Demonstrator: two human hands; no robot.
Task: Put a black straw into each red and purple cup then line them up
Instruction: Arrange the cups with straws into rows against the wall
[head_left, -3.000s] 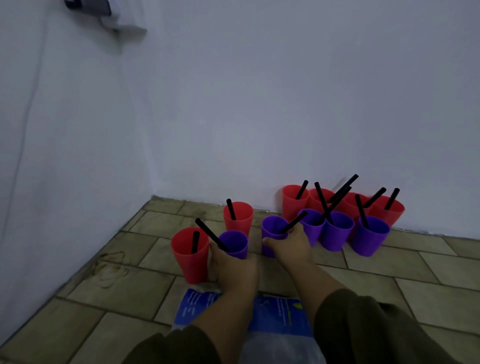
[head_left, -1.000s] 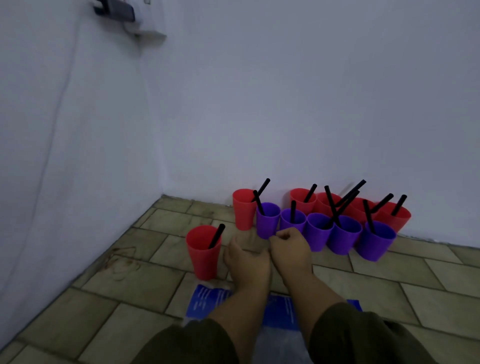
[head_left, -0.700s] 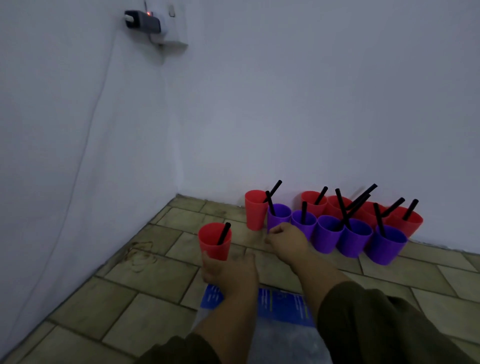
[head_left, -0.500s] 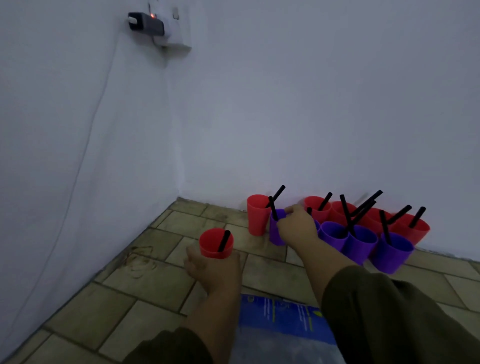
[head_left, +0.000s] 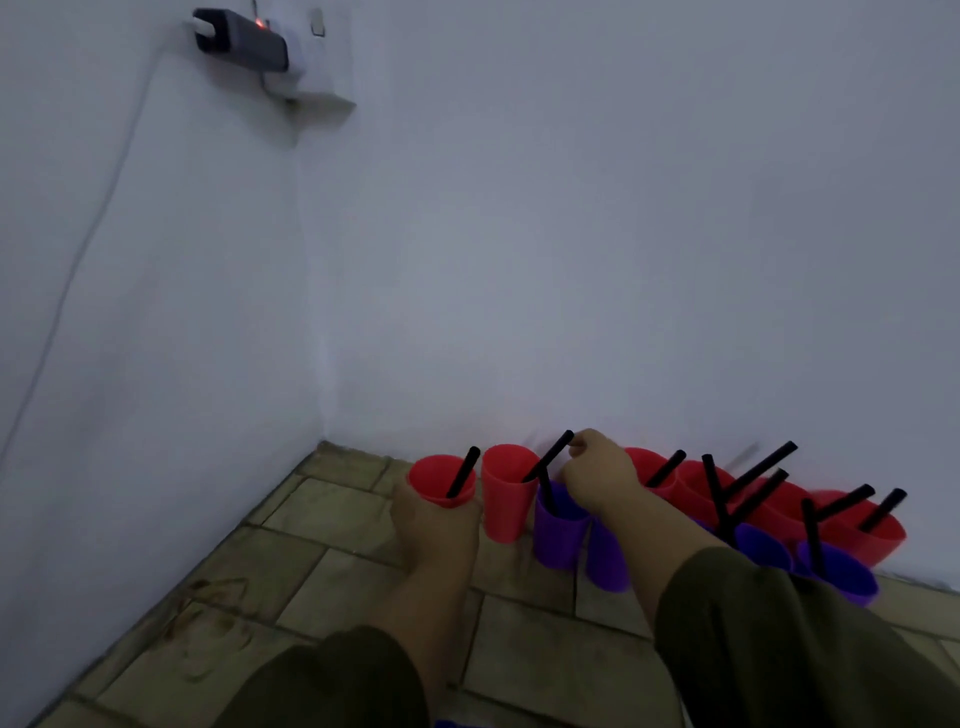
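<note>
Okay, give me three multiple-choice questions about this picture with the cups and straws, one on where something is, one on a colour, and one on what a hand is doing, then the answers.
1. Where is the red cup held by the left hand?
A. At the left end of the rows of cups
B. At the right end of the rows
C. On the blue bag

2. What colour is the cup directly below the right hand?
A. Red
B. Purple
C. Black

3. What is the right hand doing?
A. Lying flat on the floor tiles
B. Gripping a purple cup
C. Pinching the top of a black straw

Answers:
1 A, it sits left of every other cup, beside the next red cup.
2 B, its wall is purple.
3 C, the fingertips close on the upper end of the straw that leans out of the second red cup.
</note>
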